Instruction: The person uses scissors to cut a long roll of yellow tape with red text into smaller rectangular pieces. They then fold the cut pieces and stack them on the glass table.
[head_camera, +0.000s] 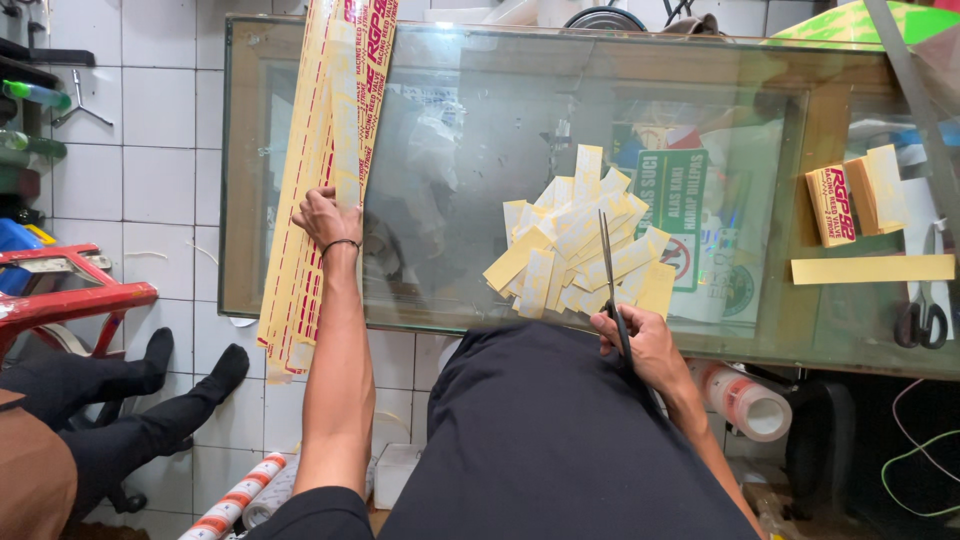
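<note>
Two bare hands are at work over a glass-topped counter (450, 290) with a wooden frame. The left hand (325, 217) reaches out to the left part of the glass and rests on a long stack of yellow sticker strips with red printing (325, 150); its fingers are curled down onto the near part of the strips, pressing on them, and a thin black band circles the wrist. The stack runs from the far edge of the counter, over the near edge and hangs down toward the white tiled floor (150, 150).

The right hand (640, 345) sits at the near edge of the counter, right of centre, with its fingers closed round the handles of a pair of slim black scissors (608, 270). The blades point away from the person, closed or nearly so, and lie over a loose heap of short pale yellow cut sticker pieces (575, 245) in the middle of the glass.

Farther right on the glass lie a small stack of printed yellow stickers (850, 200), a single long plain yellow strip (870, 268) and a second pair of black-handled scissors (925, 320). On the left, beside a red metal stool (70, 295), stretch another person's legs in black socks (150, 385).
</note>
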